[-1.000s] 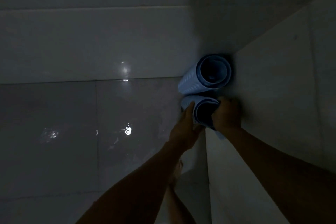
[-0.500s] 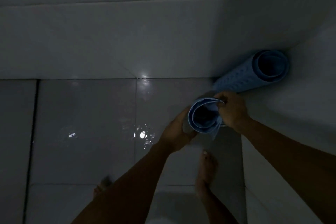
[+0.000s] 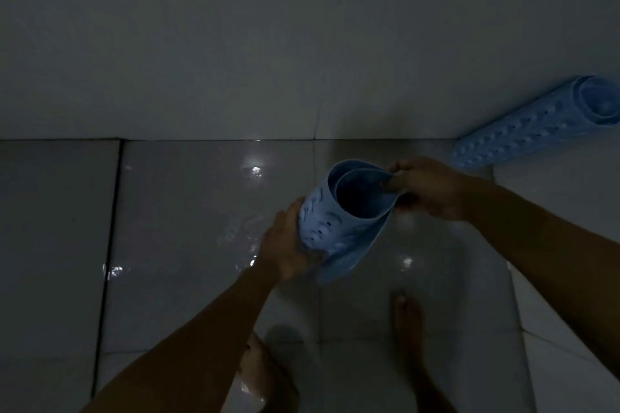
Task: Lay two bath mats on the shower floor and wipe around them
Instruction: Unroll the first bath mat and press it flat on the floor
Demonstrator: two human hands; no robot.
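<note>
I hold a rolled light-blue bath mat [image 3: 339,221] with holes and bumps above the wet shower floor [image 3: 188,245], its open end facing me and one flap loosening below. My left hand [image 3: 285,245] cups the roll from the left and underneath. My right hand [image 3: 426,188] pinches the mat's outer edge at the right of the roll's mouth. A second rolled blue bath mat [image 3: 533,124] leans upright in the far right corner, apart from both hands.
Pale tiled walls [image 3: 201,43] rise ahead and at the right. The glossy floor tiles carry water spots and light glints. A dark grout line or channel [image 3: 109,245] runs along the left. My bare feet [image 3: 407,322] stand on the floor below the mat.
The rolled mat has come away from the corner toward the middle of the floor and loosened, with a flap now hanging. The view has swung left, so the second roll sits at the right edge.
</note>
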